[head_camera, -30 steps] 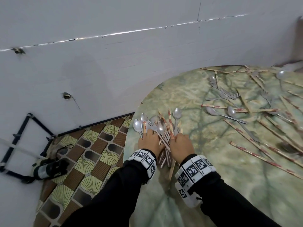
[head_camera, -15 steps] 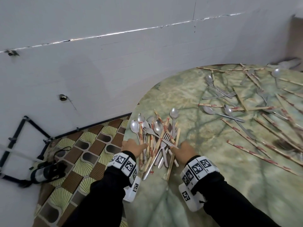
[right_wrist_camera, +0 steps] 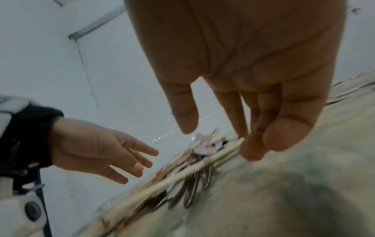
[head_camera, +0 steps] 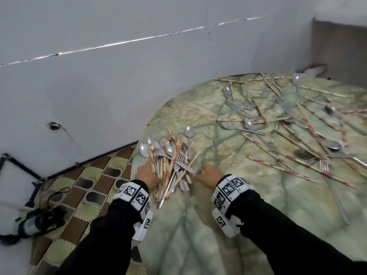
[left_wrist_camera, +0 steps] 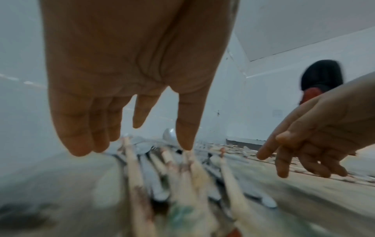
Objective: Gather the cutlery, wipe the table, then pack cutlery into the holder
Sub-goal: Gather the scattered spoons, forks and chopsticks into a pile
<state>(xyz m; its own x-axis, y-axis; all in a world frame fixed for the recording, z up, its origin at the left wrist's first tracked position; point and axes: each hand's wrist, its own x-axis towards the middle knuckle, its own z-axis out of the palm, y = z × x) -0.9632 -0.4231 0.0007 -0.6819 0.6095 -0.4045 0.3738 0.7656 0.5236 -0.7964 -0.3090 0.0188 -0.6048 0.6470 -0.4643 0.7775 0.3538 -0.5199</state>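
A pile of spoons, forks and red-patterned chopsticks point(head_camera: 170, 161) lies near the left edge of the green marble table point(head_camera: 218, 225). My left hand point(head_camera: 147, 173) sits at the pile's left side, fingers straight, its thumb tip on a chopstick point(left_wrist_camera: 188, 160) in the left wrist view. My right hand point(head_camera: 210, 172) hovers just right of the pile with loosely bent fingers and holds nothing. In the right wrist view its fingertips point(right_wrist_camera: 251, 152) are close to a chopstick end. More cutlery and chopsticks point(head_camera: 297, 135) lie scattered at the far right.
The table's rounded left edge point(head_camera: 135, 155) is right beside the pile, with patterned floor tiles point(head_camera: 89, 187) below. A white wall point(head_camera: 119, 86) stands behind. A black and silver object point(head_camera: 33, 225) lies on the floor. Something white point(head_camera: 313, 70) sits at the table's far edge.
Both hands were pressed together on the bundle; they have since let go and drawn apart. The bundle has loosened into a spread pile on the table.
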